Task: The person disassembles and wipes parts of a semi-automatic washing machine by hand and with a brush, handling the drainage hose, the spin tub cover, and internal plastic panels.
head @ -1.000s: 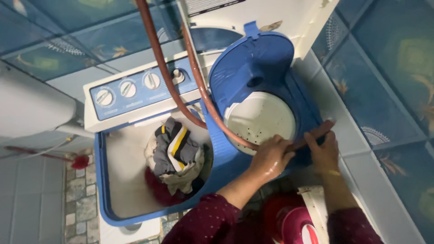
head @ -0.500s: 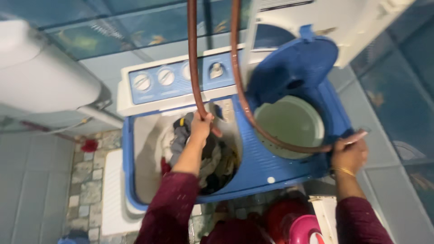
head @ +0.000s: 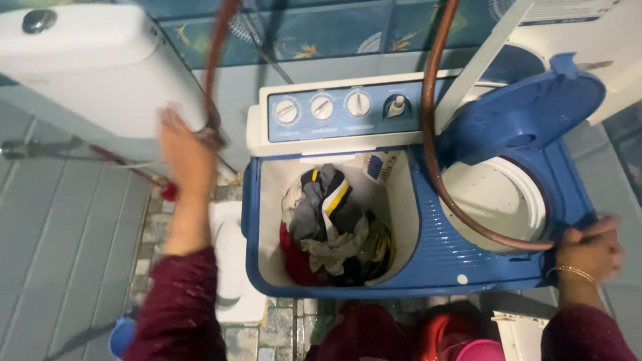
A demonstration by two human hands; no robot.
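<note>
So my left hand (head: 184, 157) and right hand (head: 588, 251) both had fingers gripping the brown hose (head: 428, 134); wash tub (head: 267, 200) held clothes (head: 331, 227), spin tub (head: 498, 200) looked bare.

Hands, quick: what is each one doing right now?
Left hand: closed on the brown hose, raised left of the washing machine.
Right hand: gripping the hose's other stretch.
</note>
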